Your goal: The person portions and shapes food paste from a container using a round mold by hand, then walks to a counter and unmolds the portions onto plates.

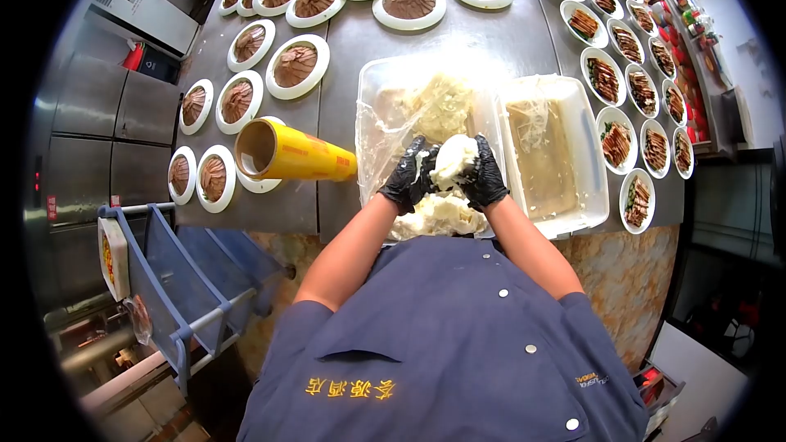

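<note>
Both of my hands wear black gloves and are over the left clear plastic tub (pixel 370 102). A lump of white, doughy food (pixel 455 159) is held between them. My left hand (pixel 408 176) has its fingers curled at the lump's left side, with white bits stuck on the glove. At the lump's right side, my right hand (pixel 485 173) wraps its fingers round it. More of the pale mass (pixel 443 106) lies in the tub beyond my hands, and another pile (pixel 438 217) sits nearer my body. Crumpled clear film lines the tub's left part.
A second tub (pixel 596 155) with residue stands at the right. A yellow film roll (pixel 303 153) lies to the left. Plates of sliced meat (pixel 297 67) cover the steel table's left and back; more plates (pixel 616 137) line the right. A blue cart (pixel 176 278) stands lower left.
</note>
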Available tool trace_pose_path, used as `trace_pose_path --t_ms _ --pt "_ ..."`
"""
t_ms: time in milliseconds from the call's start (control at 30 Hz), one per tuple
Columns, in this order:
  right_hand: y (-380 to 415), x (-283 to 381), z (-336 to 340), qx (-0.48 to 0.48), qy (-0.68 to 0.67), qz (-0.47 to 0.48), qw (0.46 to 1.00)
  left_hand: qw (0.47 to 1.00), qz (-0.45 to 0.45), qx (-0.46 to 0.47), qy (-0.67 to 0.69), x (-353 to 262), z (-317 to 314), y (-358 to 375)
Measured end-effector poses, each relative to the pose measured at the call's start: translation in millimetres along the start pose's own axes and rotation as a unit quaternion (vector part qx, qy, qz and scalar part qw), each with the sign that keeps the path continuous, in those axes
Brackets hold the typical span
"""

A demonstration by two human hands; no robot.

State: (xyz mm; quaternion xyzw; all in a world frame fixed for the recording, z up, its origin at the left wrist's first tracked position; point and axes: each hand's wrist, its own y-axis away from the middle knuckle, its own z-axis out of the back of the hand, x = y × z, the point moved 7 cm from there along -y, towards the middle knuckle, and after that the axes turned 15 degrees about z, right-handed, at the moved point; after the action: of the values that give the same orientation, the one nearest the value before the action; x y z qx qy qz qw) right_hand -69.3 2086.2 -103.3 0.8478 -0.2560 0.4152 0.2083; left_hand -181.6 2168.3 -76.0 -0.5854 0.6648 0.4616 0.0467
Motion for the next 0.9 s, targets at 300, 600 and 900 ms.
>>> trace_pose_path --t_ms 300,600,900 --pt "-6 -16 34 -0.104 0.138 0.001 0.985 0.985 0.053 -0.09 0.135 14 20 22" --pt "15 -16 -31 -0.011 -0.219 -0.136 0.966 0.956 -0.217 -0.105 -0.169 -14 -4 38" --pt "11 -12 -28 0.061 -0.009 -0.023 0.998 0.892 -0.318 -0.239 -0.215 -18 -19 15"
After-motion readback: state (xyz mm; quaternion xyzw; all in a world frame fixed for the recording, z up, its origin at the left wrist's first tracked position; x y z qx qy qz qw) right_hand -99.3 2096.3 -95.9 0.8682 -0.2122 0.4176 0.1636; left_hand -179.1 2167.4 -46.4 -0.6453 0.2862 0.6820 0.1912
